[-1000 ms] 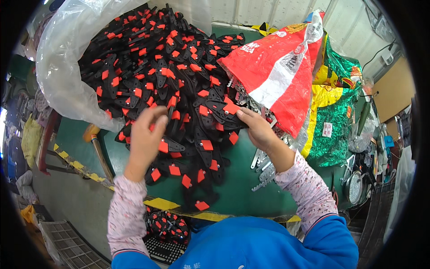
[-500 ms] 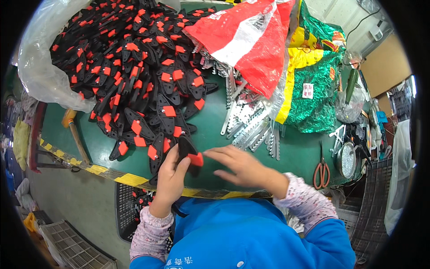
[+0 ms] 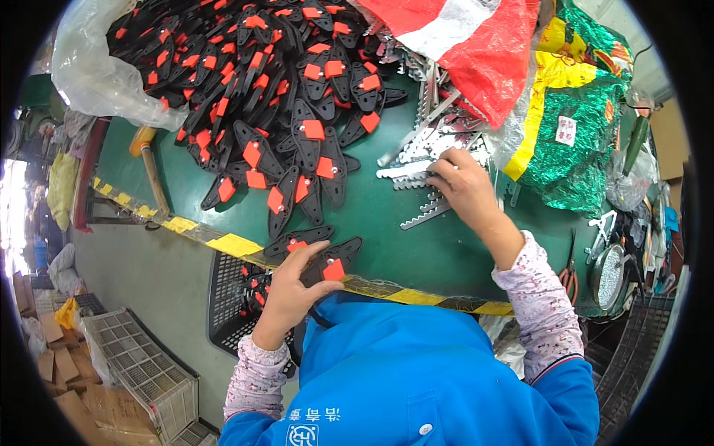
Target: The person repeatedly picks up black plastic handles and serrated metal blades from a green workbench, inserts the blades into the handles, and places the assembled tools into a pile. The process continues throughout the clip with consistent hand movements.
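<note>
Near the table's front edge my left hand (image 3: 291, 293) is closed on a black plastic piece with a red tab (image 3: 343, 255), thumb beside the tab. A similar black piece lies on the table just behind its fingers. Farther out to the right, my right hand (image 3: 467, 187) pinches the end of a toothed metal strip (image 3: 400, 172) at the edge of a loose heap of such strips (image 3: 424, 214). A big pile of black pieces with red tabs (image 3: 301, 130) covers the left and back of the green table (image 3: 387, 249).
A wooden-handled mallet (image 3: 152, 171) lies at the left by the striped table edge. Red-and-white (image 3: 476, 44) and green-yellow (image 3: 576, 141) bags stand behind the strips. Pliers (image 3: 569, 279) and a round metal container (image 3: 608, 275) are at the right; a dark crate (image 3: 230, 305) sits below.
My right hand has left the black piece and reached out to the metal strips. My left hand has lowered toward the table edge, still holding its piece. The view has shifted too.
</note>
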The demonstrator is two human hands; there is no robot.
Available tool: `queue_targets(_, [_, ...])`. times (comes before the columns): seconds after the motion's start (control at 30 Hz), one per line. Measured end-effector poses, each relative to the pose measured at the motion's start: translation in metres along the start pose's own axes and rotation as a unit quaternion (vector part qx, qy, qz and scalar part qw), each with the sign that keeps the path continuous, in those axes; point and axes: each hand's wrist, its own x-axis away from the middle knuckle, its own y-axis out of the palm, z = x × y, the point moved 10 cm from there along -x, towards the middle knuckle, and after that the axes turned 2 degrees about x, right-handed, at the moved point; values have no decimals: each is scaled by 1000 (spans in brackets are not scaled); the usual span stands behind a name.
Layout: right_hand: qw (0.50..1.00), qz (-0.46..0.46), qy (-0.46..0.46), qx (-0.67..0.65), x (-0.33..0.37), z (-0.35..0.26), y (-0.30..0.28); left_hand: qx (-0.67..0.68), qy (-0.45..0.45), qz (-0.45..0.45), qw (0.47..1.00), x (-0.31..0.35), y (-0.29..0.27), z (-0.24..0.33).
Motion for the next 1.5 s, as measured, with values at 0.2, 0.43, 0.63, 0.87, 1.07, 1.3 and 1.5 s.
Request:
queue_targets(0.2, [999, -8, -31, 23, -15, -39, 16, -73, 18, -24, 997, 3, 4, 12])
queue_targets(0.43, [992, -61, -103, 23, -12, -50, 25, -180, 67, -13, 981, 8, 10, 24])
queue_targets(0.63, [954, -94, 12, -284, -3, -74, 11, -140, 164, 88, 973, 9, 0, 40])
queue_targets(0.87, [953, -136, 3, -270, 3, -99, 12, -195, 186, 102, 958, 11, -7, 41])
queue_targets(1.07, [968, -167, -70, -176, 11, -114, 12, -196, 185, 79, 960, 10, 5, 36])
queue_targets(1.3, [983, -157, -88, -26, 27, -96, -6, -248, 177, 28, 952, 6, 23, 46])
queue_targets(1.5, [972, -155, -99, -145, 44, -113, -13, -205, 219, -11, 954, 4, 35, 63])
